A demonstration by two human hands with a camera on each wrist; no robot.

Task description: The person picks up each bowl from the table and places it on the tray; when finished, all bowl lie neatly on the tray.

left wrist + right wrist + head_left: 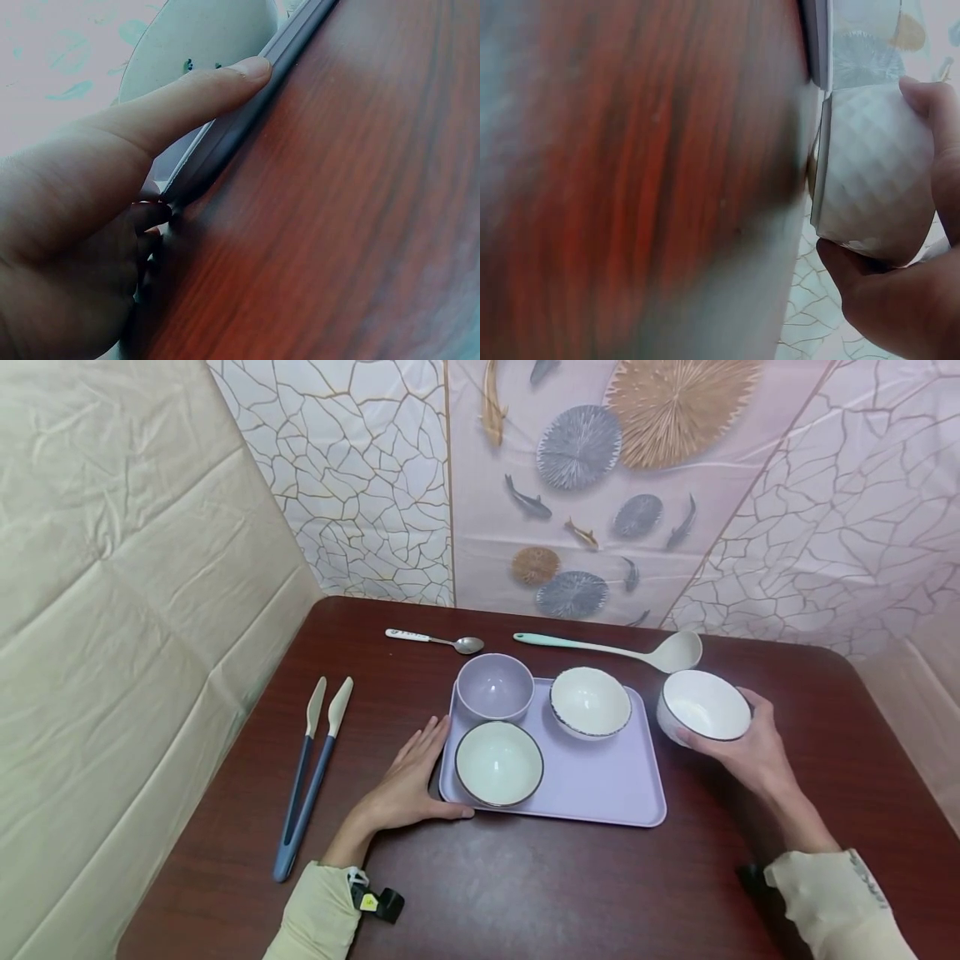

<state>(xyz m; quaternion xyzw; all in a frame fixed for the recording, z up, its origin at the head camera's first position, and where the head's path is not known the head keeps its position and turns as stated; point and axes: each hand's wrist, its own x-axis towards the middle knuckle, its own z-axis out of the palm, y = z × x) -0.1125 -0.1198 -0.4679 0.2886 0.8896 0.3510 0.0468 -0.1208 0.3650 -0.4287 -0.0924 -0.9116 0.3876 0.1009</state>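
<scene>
My left hand (408, 781) rests at the left front corner of a lilac tray (600, 789), fingers fairly straight along its side. In the left wrist view its thumb (251, 69) touches the tray's rim. My right hand (757, 752) grips a white bowl (705, 706) with a dark rim, just right of the tray. Dimpled texture covers this bowl's outside (877, 165) in the right wrist view; whether it touches the table I cannot tell. On the tray stand a purple bowl (495, 687), a white bowl with a speckled rim (590, 702) and a pale dark-rimmed bowl (498, 764).
Blue-handled tongs (306, 785) with cream tips lie at the left of the dark wooden table (480, 893). Behind the tray are a small metal spoon (438, 639) with a white handle and a ladle (600, 647) with a mint handle. Patterned cloth (375, 485) hangs behind the table.
</scene>
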